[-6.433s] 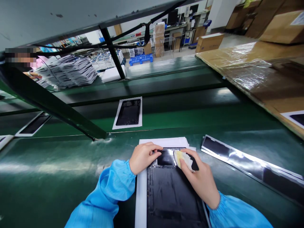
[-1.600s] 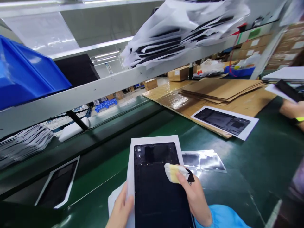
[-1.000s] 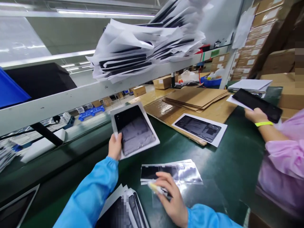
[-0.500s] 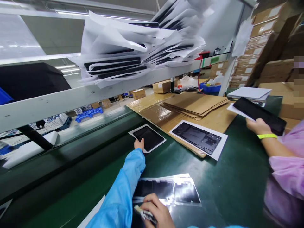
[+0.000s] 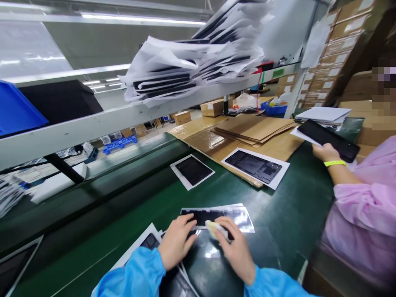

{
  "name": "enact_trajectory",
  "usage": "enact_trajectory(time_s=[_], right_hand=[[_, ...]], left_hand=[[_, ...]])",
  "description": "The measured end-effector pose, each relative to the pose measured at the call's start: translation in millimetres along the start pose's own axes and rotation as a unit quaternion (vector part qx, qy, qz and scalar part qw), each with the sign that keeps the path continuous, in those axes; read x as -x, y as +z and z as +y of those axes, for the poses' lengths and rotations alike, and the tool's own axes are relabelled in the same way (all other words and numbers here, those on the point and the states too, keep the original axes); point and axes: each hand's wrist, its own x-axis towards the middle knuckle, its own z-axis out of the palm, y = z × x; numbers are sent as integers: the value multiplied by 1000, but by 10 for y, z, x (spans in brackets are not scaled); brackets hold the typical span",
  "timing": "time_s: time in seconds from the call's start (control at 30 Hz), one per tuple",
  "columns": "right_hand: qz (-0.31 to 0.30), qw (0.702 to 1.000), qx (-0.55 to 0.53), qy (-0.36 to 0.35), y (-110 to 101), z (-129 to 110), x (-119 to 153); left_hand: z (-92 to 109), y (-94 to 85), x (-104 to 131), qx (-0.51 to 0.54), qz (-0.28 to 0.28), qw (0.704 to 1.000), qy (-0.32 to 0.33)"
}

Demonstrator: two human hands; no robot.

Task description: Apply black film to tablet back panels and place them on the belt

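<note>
The left hand [image 5: 177, 240] is loosely spread at the glossy black rectangular film strips [image 5: 243, 217] towards its two o'clock, while the right hand [image 5: 238, 251] grips a small crumpled yellow-and-white wad [image 5: 213, 228].

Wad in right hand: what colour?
The wad shows pale yellow and white, slightly blurred; head view.

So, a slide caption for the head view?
Left hand at glossy dark strips, right hand holding a yellow-white pad.
</note>
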Motion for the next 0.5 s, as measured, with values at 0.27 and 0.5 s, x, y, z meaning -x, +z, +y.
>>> enact_trajectory(time_s=[0.27,0.5], right_hand=[[-75,976,89,185,-506,122,647],[-205,963,26,174,-441,-155,660]], left_hand=[[386,96,230,-10,-181,983,7],[623,279,122,100,-219,958,157]])
